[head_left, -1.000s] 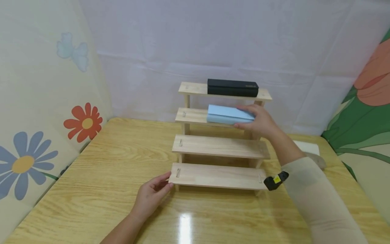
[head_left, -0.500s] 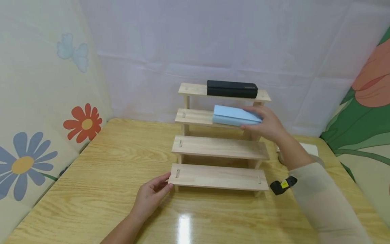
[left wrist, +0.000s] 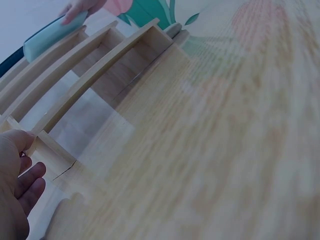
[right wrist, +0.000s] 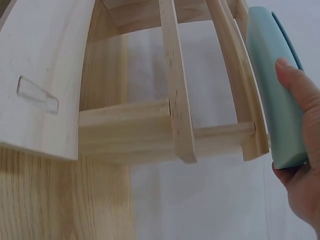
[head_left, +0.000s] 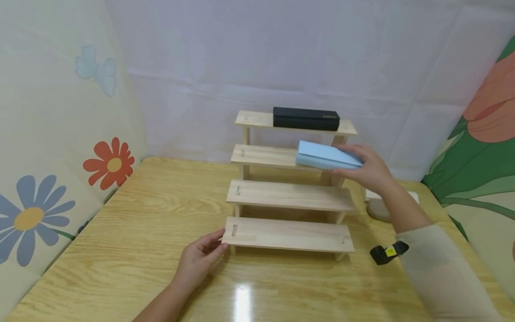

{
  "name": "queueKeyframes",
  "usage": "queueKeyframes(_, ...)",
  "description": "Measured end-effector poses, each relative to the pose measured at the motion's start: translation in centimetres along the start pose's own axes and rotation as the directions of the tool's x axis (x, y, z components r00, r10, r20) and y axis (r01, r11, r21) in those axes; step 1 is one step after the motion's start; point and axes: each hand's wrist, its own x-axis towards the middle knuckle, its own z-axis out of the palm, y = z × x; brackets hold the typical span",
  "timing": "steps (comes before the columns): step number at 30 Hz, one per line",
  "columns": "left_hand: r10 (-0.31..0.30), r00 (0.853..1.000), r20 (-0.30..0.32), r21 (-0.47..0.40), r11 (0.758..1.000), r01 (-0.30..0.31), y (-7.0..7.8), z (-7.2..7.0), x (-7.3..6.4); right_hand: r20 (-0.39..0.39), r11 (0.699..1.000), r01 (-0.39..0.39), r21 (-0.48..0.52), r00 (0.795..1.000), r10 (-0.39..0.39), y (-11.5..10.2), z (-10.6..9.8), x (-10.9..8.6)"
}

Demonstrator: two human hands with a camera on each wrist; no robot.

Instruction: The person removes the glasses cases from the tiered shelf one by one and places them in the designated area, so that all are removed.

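Observation:
A light blue glasses case [head_left: 327,155] is in my right hand [head_left: 368,167], thumb on its near side and fingers on its far side. It lies over the right part of the second tier from the top of a wooden step shelf [head_left: 287,233], tilted slightly; whether it touches the board I cannot tell. In the right wrist view the thumb presses the case [right wrist: 277,90] along its side. My left hand [head_left: 198,260] pinches the left end of the lowest tier; in the left wrist view its thumb lies at the board's corner, the other fingers curled below.
A black glasses case [head_left: 306,118] lies on the top tier. Behind my right forearm, a white object and a grey rounded thing [head_left: 378,210] sit on the wooden table [head_left: 169,197], partly hidden. A white cloth [head_left: 225,44] hangs behind; flower-printed panels flank both sides.
My right hand has moved rightward with the blue glasses case along the second tier, the case turning slightly. The left hand stays at the lowest board. The black case stays put.

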Motion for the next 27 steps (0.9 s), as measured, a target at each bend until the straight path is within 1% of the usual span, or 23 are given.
queueKeyframes(6, 0.015, 1.000, -0.002, 0.006, 1.000, -0.015, -0.1, 0.0, 0.0, -0.023, 1.000, -0.009, -0.006, 1.000, 0.009, 1.2, -0.7, -0.7)
queueKeyframes(13, 0.001, 1.000, 0.006, 0.007, 1.000, -0.001, -0.1, -0.1, 0.0, -0.042, 1.000, -0.026, -0.009, 0.999, 0.026, 2.4, -1.7, -1.6)
queueKeyframes(17, 0.002, 1.000, 0.010, 0.005, 1.000, -0.002, 0.0, -0.1, 0.0, -0.049, 0.999, -0.044, -0.016, 0.998, 0.043, 2.9, -2.2, -2.0)
queueKeyframes(27, 0.005, 1.000, 0.006, 0.001, 1.000, -0.005, 0.1, 0.0, -0.1, -0.061, 0.999, -0.053, -0.010, 0.997, 0.052, 4.2, -3.2, -3.0)
